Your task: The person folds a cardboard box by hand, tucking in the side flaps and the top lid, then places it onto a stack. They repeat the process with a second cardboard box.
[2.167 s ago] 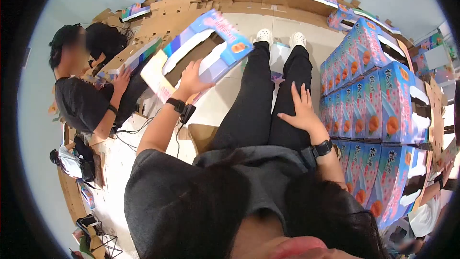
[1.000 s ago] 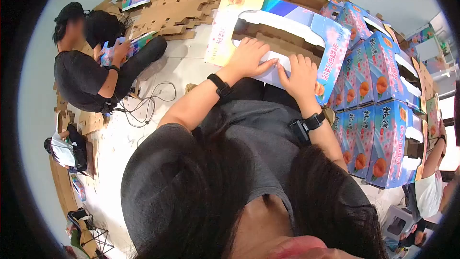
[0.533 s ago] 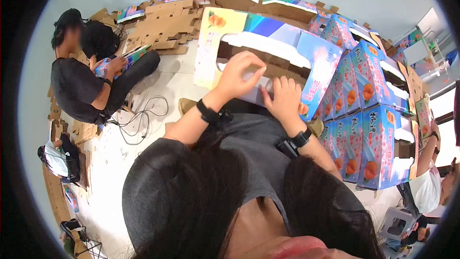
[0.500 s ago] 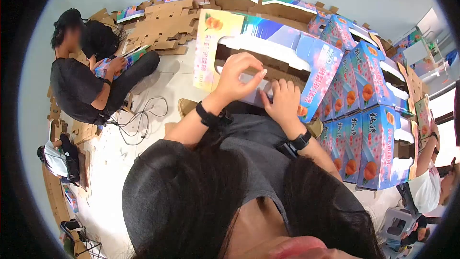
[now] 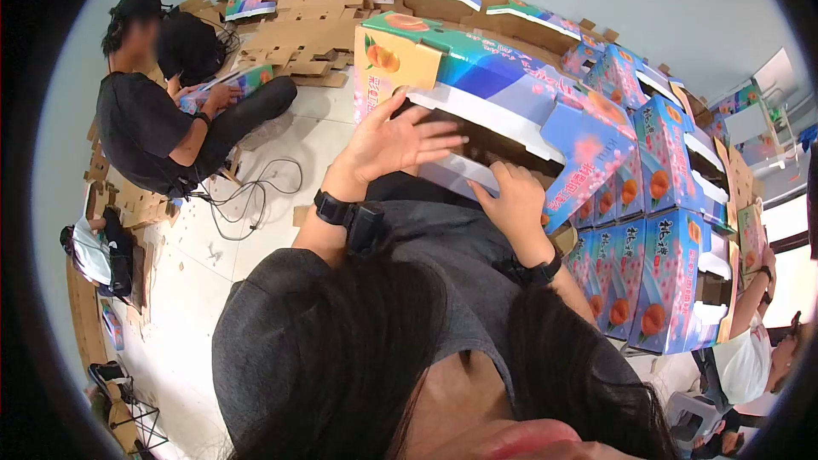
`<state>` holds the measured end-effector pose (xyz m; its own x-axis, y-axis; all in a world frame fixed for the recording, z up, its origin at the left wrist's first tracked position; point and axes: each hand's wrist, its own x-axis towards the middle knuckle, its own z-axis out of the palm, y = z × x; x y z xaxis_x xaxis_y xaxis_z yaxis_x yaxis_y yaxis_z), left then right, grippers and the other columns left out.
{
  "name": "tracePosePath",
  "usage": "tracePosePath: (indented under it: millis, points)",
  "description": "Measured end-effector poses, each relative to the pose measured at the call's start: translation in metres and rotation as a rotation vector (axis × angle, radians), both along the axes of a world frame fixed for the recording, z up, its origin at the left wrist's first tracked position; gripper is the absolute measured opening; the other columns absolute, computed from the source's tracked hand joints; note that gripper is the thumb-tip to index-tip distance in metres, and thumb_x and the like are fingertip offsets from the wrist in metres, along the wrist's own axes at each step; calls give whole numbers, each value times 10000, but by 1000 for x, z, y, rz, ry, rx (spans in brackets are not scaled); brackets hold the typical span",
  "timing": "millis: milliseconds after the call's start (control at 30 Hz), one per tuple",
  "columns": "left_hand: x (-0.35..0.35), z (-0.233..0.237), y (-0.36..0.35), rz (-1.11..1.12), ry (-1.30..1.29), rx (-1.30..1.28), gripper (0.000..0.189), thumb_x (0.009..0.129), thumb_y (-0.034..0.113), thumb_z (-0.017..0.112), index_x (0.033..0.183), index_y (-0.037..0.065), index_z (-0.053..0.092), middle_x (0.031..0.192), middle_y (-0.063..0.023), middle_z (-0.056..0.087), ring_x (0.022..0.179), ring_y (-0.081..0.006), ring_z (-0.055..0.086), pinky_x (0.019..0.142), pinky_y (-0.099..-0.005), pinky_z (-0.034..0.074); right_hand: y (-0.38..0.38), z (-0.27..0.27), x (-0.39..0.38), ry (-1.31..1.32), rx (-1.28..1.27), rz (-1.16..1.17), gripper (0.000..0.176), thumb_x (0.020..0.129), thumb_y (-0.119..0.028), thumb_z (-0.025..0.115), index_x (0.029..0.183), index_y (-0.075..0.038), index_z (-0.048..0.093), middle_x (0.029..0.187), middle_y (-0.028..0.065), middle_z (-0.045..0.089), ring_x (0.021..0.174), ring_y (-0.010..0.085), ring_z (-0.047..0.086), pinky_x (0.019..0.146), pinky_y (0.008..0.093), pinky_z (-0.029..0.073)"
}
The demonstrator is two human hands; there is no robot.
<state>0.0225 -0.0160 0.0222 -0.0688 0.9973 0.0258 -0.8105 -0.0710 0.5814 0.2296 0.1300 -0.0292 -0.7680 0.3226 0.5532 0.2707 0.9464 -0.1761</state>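
A colourful cardboard carton with peach pictures lies in front of my body, its cut-out opening towards me. At the carton's left end is my left hand, palm showing, fingers spread and slightly blurred, with the thumb close to the orange side panel. My right hand holds the carton's near edge by the pale flap, its fingers bent over the rim and the thumb in front. The underside of the carton is hidden.
Stacked finished cartons stand close on my right. Flattened cardboard lies along the back wall. A seated co-worker holds a carton at the left, near a loose cable on the floor. Another person is at far right.
My left hand has opened from a curled shape and moved left and down. The carton has tilted, showing more of its top panel. My right hand stays at the near edge.
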Motion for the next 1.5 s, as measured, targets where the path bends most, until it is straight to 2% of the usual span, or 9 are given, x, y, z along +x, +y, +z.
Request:
tracePosePath:
  millis: [67,200,233,300,400,600,800,1200,1500]
  points:
    - [4,2,5,140,-55,38,789,951,552,506,1509,43,278,1509,-244,347,1422,-390,318,1155,-535,290,-5,3,2,-79,-22,-12,342,749,-328,768,914,-85,593,797,89,638,759,296,641,645,396,513]
    - [6,-41,19,197,-282,205,726,922,501,584,1479,107,337,1494,-163,391,1378,-352,366,1182,-529,216,-18,13,5,-273,-22,-9,285,758,-268,759,896,-89,584,776,89,646,768,282,659,661,395,529]
    - [17,-40,18,287,-290,180,751,872,522,643,1451,115,391,1473,-130,431,1367,-336,378,1168,-523,239,-18,13,5,-317,-11,-8,277,760,-259,757,893,-89,583,774,91,647,766,280,663,663,396,531]
    - [18,-59,19,202,-394,350,797,806,536,715,1434,139,426,1457,-95,461,1355,-315,394,1156,-502,262,-21,12,6,-370,-59,-13,284,777,-268,758,915,-84,591,739,95,640,741,301,665,637,426,511]
    - [16,-62,18,231,-341,335,833,757,533,766,1428,161,441,1446,-66,477,1352,-299,404,1142,-494,286,-19,8,9,-369,-43,19,266,793,-255,745,924,-87,585,738,87,641,740,298,666,645,421,511]
    - [16,-47,18,532,34,231,912,753,643,727,1459,170,397,1465,-44,460,1352,-278,415,1127,-486,324,-14,4,11,-349,-81,92,227,818,-230,721,920,-85,579,744,92,638,756,302,664,647,440,505]
    - [29,-28,24,854,244,-119,750,873,624,625,1430,165,420,1422,-18,489,1306,-211,466,1080,-433,384,-7,6,8,-401,-158,119,218,840,-228,697,935,-76,573,785,117,648,796,333,660,661,470,498]
    - [30,-18,37,865,155,-65,627,967,571,515,1421,148,428,1391,-33,519,1273,-220,506,1080,-430,393,-2,11,5,-388,-227,153,239,835,-223,702,948,-63,565,818,152,658,833,377,651,696,496,493]
    - [2,-31,45,523,-168,139,668,885,480,638,1423,134,446,1410,-84,511,1305,-303,474,1122,-496,342,1,20,2,-384,-212,187,223,798,-186,718,905,-48,580,861,148,676,841,367,661,719,483,508]
